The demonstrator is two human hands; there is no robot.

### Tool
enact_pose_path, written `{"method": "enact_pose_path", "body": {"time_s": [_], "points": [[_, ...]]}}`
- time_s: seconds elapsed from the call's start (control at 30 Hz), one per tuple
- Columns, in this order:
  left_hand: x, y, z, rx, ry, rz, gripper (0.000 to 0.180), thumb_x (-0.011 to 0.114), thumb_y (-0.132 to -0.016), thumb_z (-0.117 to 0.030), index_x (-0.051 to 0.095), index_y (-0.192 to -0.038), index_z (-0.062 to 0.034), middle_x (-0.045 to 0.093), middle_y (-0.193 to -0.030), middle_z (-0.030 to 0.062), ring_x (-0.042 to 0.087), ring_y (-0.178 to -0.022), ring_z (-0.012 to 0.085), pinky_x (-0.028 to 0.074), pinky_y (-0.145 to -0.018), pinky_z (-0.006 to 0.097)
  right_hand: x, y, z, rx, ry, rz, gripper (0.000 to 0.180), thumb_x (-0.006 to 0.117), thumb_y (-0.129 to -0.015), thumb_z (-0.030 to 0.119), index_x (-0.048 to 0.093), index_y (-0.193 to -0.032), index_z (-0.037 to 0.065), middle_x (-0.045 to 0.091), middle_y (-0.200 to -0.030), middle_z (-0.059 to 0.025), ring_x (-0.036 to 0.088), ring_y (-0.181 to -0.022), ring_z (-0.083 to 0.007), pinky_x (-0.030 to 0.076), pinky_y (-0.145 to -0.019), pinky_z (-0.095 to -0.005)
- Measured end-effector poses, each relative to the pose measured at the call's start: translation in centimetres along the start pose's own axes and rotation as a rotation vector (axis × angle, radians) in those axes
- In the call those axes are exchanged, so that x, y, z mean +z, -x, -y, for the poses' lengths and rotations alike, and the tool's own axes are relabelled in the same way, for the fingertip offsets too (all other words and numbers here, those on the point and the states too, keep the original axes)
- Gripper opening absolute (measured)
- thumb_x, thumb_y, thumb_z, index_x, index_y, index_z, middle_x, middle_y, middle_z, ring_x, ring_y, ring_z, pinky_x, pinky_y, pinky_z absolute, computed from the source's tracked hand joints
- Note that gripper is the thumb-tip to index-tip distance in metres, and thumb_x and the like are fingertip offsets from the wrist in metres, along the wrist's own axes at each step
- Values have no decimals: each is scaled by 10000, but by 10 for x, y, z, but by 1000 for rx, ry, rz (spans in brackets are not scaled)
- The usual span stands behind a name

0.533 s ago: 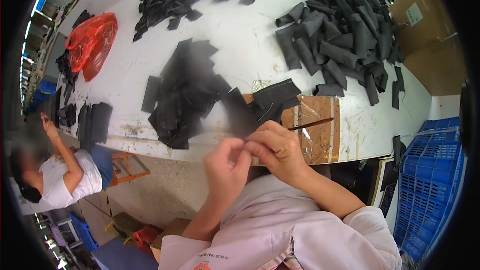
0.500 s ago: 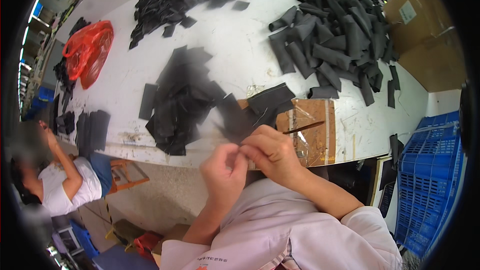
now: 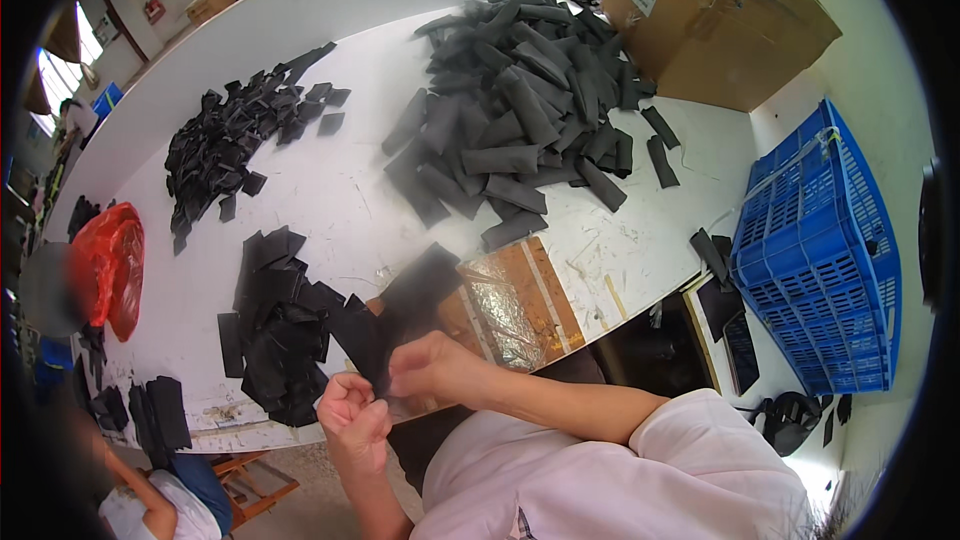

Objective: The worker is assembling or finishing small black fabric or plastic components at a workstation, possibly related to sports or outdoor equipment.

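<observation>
- Daylight from the windows on my far left keeps the white table bright and evenly lit.
- Shadows stay soft.
- Fisheye bends edges; black corners surround my view.

Against the table's far right edge sits a cardboard box; a blue crate stands right of it, a red bag lies at its left edge.
</observation>
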State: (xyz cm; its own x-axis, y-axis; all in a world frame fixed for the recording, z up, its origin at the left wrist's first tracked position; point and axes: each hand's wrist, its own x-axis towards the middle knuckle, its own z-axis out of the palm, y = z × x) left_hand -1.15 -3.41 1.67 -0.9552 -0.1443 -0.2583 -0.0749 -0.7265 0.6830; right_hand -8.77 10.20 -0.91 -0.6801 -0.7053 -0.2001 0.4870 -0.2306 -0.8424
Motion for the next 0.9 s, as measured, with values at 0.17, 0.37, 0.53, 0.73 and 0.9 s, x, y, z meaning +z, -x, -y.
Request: {"method": "enact_pose_path", "body": {"time_s": [0.17,0.37,0.53,0.73,0.9], "points": [[6,-8,26,730,-974,-346,218,477,-676,139,529,-864,41,515,-749,59,432,-521,73,345,-443,178,1,5,5,214,-245,151,93,603,-795,129,567,-752,54,495,-622,37,387,-475,-37,320,-441,-175],[1,-8,34,977,-1144,-428,192,467,-710,133,536,-872,56,585,-770,83,480,-509,110,399,-464,182,7,4,2,42,-85,276,211,570,-847,254,509,-774,67,403,-599,58,345,-474,-25,262,-405,-180],[16,5,13,338,-212,-199,278,470,-690,137,464,-950,37,577,-749,106,380,-410,49,263,-338,170,8,10,7,22,-52,16,215,548,-863,243,480,-752,72,405,-602,57,351,-501,-23,287,-430,-176],[15,4,-2,47,275,306,444,445,-630,134,400,-1068,81,581,-806,191,318,-345,44,231,-317,180,9,14,6,-172,-102,186,182,526,-874,203,500,-781,49,438,-788,7,413,-624,-48,361,-552,-187],[28,4,10,309,-272,-179,455,451,-643,123,439,-1096,86,570,-852,160,448,-473,66,313,-371,184,0,16,28,-625,574,147,134,542,-858,141,511,-782,35,448,-772,-1,450,-677,-85,386,-553,-246]]}}
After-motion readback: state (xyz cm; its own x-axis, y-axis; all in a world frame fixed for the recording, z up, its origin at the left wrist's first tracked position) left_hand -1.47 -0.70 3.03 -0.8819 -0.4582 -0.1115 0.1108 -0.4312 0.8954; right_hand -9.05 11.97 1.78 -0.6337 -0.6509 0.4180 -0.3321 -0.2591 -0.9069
